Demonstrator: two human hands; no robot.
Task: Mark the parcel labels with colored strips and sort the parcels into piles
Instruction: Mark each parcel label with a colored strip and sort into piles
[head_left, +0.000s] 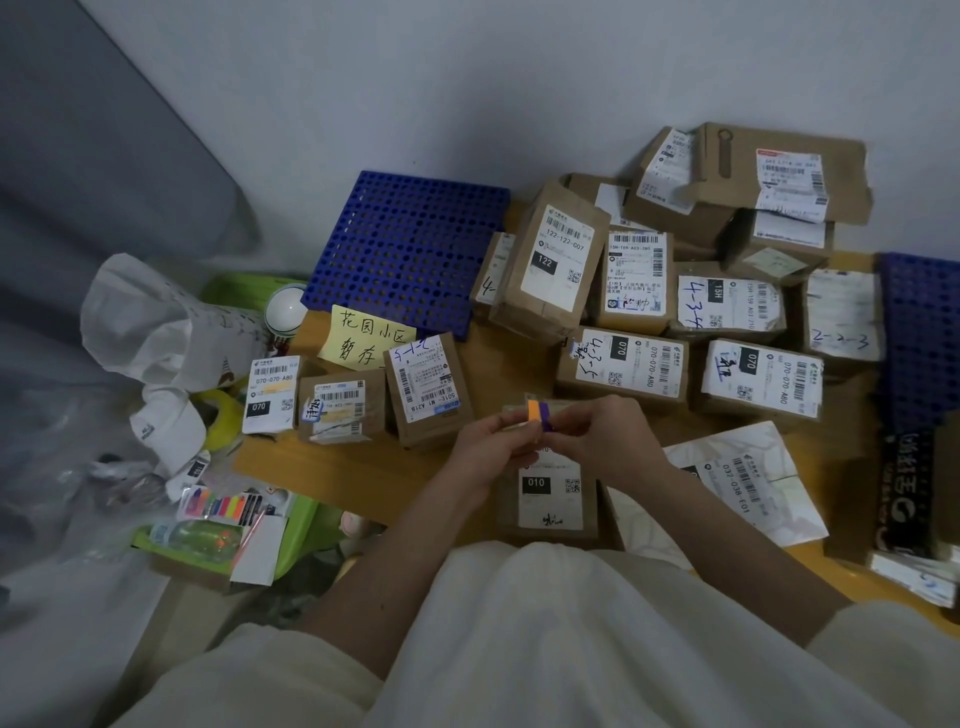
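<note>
Both hands meet above a brown parcel (548, 512) whose white label reads 010. My left hand (491, 441) and my right hand (597, 436) pinch a small pad of colored strips (539, 413), orange and purple showing between the fingertips. Three labelled parcels (426, 389) stand in a row at the left by a yellow handwritten note (366, 335). Several more parcels (623, 364) lie grouped and stacked at the right and back.
A blue perforated board (405, 249) lies at the back, another (922, 332) at the right edge. A white mailer (743, 483) lies right of the 010 parcel. A packet of colored index strips (223, 504), a green bin (296, 525), a white bag and cap sit left.
</note>
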